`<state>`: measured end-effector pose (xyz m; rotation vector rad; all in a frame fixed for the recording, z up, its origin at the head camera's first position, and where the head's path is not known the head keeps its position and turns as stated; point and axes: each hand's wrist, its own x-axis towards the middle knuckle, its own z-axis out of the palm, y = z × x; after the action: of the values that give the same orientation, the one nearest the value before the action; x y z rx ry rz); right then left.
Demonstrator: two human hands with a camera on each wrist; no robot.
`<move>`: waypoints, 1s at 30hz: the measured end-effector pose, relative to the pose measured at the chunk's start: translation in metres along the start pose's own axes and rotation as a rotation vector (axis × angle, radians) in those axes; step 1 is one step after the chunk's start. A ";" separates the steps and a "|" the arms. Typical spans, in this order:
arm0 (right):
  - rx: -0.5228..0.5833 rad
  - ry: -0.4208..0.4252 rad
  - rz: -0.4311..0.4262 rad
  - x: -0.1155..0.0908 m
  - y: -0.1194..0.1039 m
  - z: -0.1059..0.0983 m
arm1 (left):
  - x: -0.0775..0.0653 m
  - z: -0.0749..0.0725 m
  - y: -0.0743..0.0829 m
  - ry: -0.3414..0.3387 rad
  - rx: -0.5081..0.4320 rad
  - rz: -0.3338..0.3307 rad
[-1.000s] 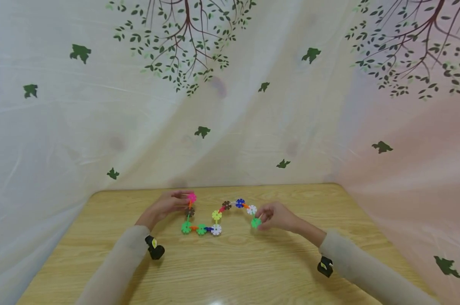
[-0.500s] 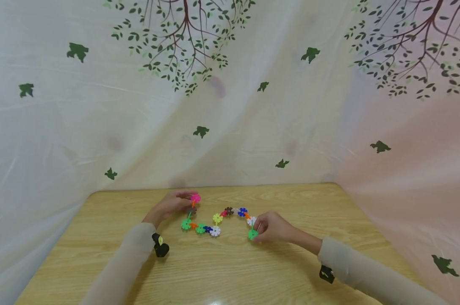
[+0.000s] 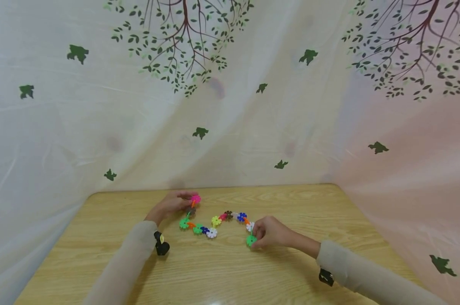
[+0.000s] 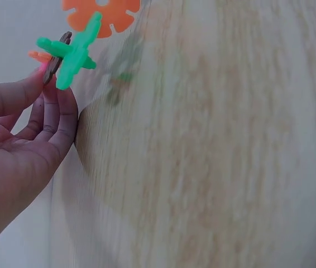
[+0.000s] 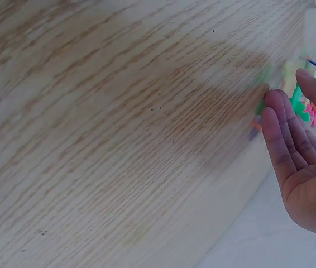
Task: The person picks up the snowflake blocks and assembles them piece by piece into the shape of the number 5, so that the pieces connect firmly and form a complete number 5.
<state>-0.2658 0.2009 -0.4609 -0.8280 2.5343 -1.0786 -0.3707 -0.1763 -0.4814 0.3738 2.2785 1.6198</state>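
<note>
A chain of colourful snowflake building discs zigzags over the wooden table in the head view. At its left end is a pink snowflake disc (image 3: 195, 199), pinched by my left hand (image 3: 170, 205); a brown disc (image 3: 191, 211) hangs just below. My right hand (image 3: 273, 232) pinches the green snowflake disc (image 3: 251, 241) at the right end, beside a white disc (image 3: 250, 227). Between them run a yellow disc (image 3: 216, 220) and a blue disc (image 3: 242, 217), among several others. In the left wrist view, a green disc (image 4: 75, 53) stands edge-on beyond my thumb. Fingers partly hide the chain in the right wrist view.
The wooden table (image 3: 214, 271) has rounded far corners. Right behind its far edge hangs a pale cloth (image 3: 230, 161) printed with trees and green birds. Each sleeve cuff has a small black device (image 3: 161, 243) at it.
My right hand has drawn the green end of the chain nearer to me and slightly left; the middle discs have shifted nearer too. My left hand moved a little right with the pink end.
</note>
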 end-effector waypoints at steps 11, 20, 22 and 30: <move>-0.011 -0.016 -0.009 -0.002 0.000 -0.001 | 0.001 -0.005 -0.004 0.034 0.029 -0.039; -0.022 -0.008 -0.022 -0.001 0.005 0.001 | 0.004 -0.004 -0.005 0.040 0.037 -0.050; -0.015 -0.009 -0.023 -0.001 0.005 0.001 | 0.005 -0.004 -0.005 0.043 0.053 -0.047; 0.018 -0.030 -0.009 -0.001 0.004 0.003 | 0.006 -0.001 -0.004 0.049 0.027 -0.040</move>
<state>-0.2651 0.2026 -0.4656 -0.8446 2.4953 -1.0816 -0.3768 -0.1765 -0.4853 0.2959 2.3306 1.5973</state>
